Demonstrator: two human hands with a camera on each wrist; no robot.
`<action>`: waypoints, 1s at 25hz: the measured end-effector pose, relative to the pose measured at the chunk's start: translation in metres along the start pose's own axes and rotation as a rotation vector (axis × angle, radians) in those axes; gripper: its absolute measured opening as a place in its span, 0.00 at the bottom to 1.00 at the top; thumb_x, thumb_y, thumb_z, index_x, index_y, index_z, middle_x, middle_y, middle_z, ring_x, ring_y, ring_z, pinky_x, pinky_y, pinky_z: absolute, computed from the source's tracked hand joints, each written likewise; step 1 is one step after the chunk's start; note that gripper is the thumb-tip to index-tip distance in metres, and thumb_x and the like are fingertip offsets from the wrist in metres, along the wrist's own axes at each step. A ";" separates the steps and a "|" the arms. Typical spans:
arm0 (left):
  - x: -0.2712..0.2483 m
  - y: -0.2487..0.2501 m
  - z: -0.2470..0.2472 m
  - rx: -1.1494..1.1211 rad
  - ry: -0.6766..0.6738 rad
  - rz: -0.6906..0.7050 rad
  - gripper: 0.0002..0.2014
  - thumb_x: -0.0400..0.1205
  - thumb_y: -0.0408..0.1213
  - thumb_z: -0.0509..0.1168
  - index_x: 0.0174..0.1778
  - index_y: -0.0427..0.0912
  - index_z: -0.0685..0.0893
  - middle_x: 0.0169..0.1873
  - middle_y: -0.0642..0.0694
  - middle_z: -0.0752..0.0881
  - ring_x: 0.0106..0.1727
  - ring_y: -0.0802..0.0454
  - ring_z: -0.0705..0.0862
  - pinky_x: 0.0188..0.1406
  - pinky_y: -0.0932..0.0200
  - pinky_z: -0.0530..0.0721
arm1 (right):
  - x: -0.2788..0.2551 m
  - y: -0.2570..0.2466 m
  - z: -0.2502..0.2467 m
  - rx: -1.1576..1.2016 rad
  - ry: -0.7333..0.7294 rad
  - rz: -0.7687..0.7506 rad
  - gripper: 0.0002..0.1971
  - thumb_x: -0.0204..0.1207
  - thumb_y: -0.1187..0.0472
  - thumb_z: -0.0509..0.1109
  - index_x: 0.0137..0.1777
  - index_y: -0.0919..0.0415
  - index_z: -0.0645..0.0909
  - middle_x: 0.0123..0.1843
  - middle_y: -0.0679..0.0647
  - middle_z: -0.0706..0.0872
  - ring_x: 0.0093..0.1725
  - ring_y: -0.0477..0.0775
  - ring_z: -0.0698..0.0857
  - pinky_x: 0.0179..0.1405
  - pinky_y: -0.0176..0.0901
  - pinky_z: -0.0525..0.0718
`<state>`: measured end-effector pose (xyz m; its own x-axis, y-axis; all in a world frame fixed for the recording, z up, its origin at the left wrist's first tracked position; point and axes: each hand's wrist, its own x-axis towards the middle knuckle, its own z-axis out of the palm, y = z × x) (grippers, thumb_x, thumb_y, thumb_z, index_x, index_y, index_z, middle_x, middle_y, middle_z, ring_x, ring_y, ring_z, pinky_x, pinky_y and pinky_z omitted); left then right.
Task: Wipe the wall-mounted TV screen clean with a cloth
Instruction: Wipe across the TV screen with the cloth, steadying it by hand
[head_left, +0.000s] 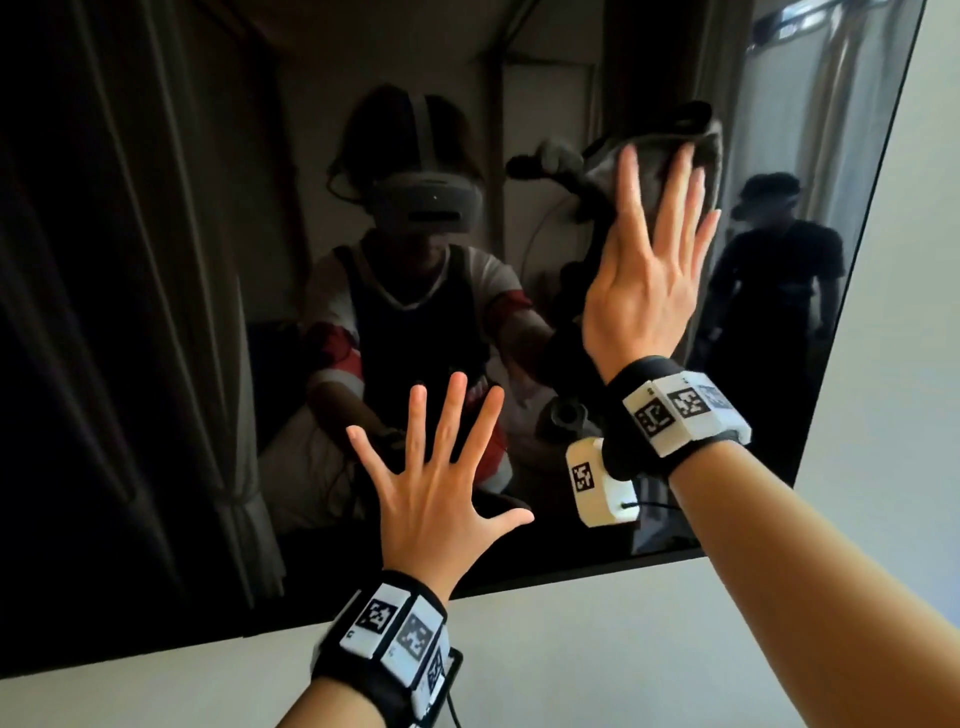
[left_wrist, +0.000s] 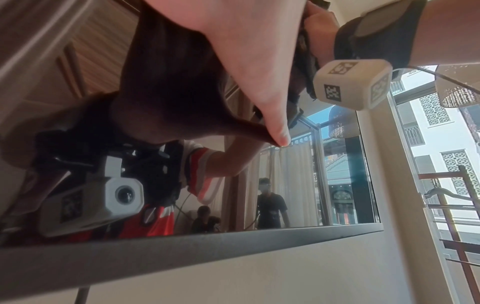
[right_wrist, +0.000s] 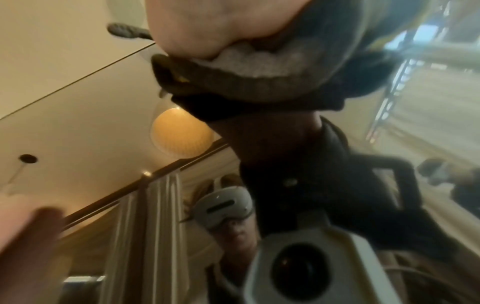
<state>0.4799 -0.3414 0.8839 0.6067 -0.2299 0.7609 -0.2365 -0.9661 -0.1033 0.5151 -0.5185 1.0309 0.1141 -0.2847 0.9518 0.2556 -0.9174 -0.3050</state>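
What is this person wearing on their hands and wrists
Both forearms are bare, no gloves. Each wrist carries a black strap with white blocks printed with black square markers: left wristband, right wristband. A white camera box with a thin black cable hangs under the right wrist.

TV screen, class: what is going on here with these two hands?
A person is wiping the TV screen. The right hand presses a grey cloth flat against the glass near its upper right, fingers straight. The left hand rests spread on the lower part of the screen, holding nothing.
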 end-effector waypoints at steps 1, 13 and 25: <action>0.000 0.000 0.000 -0.004 0.004 0.004 0.66 0.58 0.80 0.68 0.89 0.57 0.47 0.89 0.47 0.43 0.88 0.41 0.37 0.74 0.17 0.31 | -0.011 -0.009 0.002 -0.005 -0.015 -0.074 0.29 0.83 0.68 0.57 0.83 0.51 0.63 0.85 0.64 0.59 0.84 0.64 0.56 0.84 0.62 0.50; -0.009 -0.074 -0.024 0.032 0.023 -0.150 0.65 0.60 0.83 0.60 0.89 0.55 0.45 0.89 0.46 0.41 0.87 0.33 0.36 0.70 0.10 0.37 | -0.050 -0.068 0.018 0.033 -0.165 -0.480 0.30 0.80 0.67 0.63 0.82 0.50 0.66 0.84 0.63 0.62 0.84 0.62 0.59 0.84 0.58 0.51; -0.017 -0.092 -0.017 0.000 0.068 -0.078 0.65 0.60 0.79 0.68 0.89 0.55 0.46 0.89 0.44 0.41 0.88 0.36 0.38 0.73 0.13 0.38 | -0.083 -0.031 0.015 0.066 -0.039 -0.018 0.29 0.81 0.72 0.58 0.81 0.52 0.67 0.84 0.63 0.62 0.84 0.61 0.57 0.85 0.59 0.50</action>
<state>0.4784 -0.2467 0.8909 0.5703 -0.1458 0.8084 -0.1908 -0.9807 -0.0423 0.5121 -0.4622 0.9607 0.1456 -0.2563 0.9556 0.3210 -0.9014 -0.2906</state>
